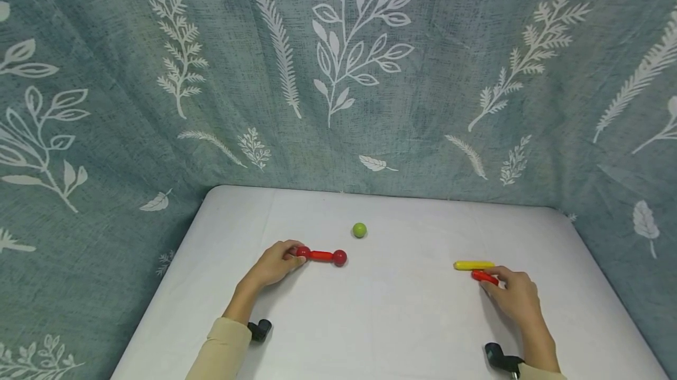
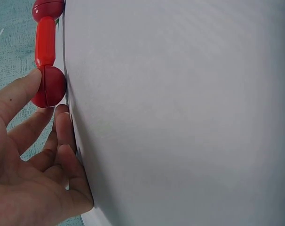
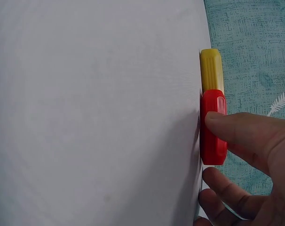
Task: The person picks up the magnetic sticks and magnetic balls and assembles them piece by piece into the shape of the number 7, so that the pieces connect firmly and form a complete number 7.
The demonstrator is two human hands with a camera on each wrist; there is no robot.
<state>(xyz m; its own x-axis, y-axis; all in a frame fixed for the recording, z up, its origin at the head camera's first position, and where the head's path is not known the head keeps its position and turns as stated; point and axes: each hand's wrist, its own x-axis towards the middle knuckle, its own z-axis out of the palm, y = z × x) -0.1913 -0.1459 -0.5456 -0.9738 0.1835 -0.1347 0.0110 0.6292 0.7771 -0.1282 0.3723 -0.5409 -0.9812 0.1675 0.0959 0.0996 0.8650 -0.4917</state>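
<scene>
On the left of the white table, a red rod (image 1: 321,256) has a dark red ball at each end, making a dumbbell shape. My left hand (image 1: 274,264) pinches the near-end ball (image 2: 54,87) of it, thumb on one side and a finger behind; the far ball (image 1: 339,258) is free. At the right, my right hand (image 1: 515,295) holds a short red stick (image 3: 213,136) between thumb and fingers. Just behind that stick lies a longer yellow stick (image 1: 471,265), partly covered by it in the right wrist view.
A small green ball (image 1: 359,230) sits near the back middle of the white table (image 1: 402,321). A teal leaf-patterned cloth (image 1: 423,74) hangs behind and at both sides. Black devices are attached at the left wrist (image 1: 259,330) and the right wrist (image 1: 499,357).
</scene>
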